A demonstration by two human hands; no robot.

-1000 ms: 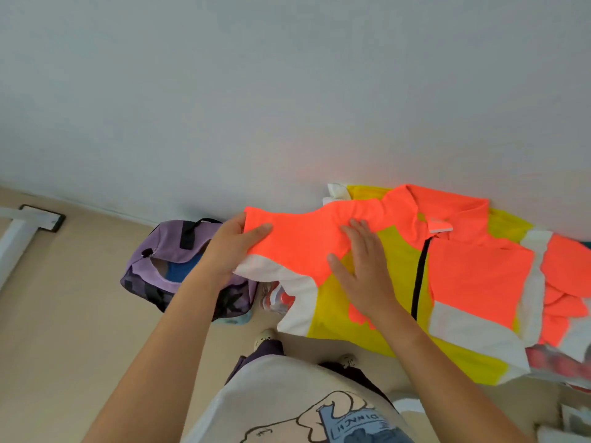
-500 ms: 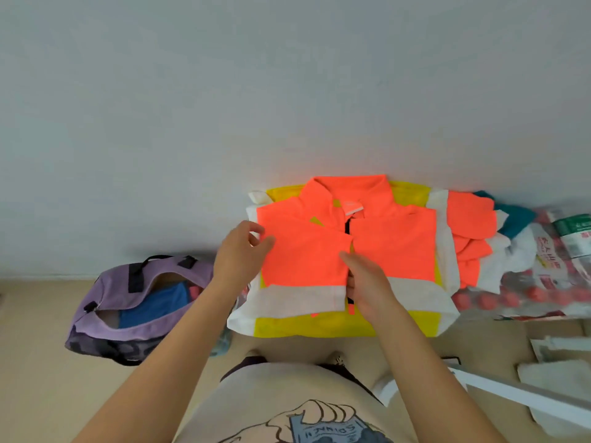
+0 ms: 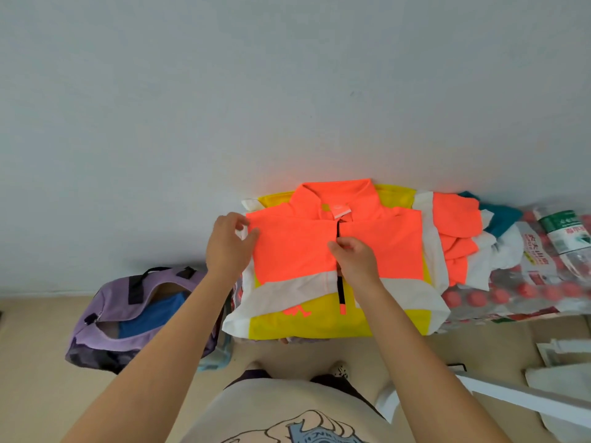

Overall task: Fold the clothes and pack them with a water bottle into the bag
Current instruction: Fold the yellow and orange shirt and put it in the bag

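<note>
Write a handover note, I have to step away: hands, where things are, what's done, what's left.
Left hand pinches the jacket's folded-in sleeve at its left edge. Right hand pinches fabric at the centre zip. Jacket lies flat on packs of bottles.
Bag is open on the floor at left, something blue inside.
Done: one sleeve folded in.
Left: finish folding, pack the clothes and a bottle.

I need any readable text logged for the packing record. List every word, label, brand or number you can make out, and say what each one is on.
None can be read with certainty.
Water bottle green label: white print, too blurred.
Wrapped pack of red-capped bottles: red print, too blurred.
Neck tag on the orange jacket: faint mark, too small.
Print on the person's shirt: letters upside down, cut off by the frame edge, unreadable.
</note>
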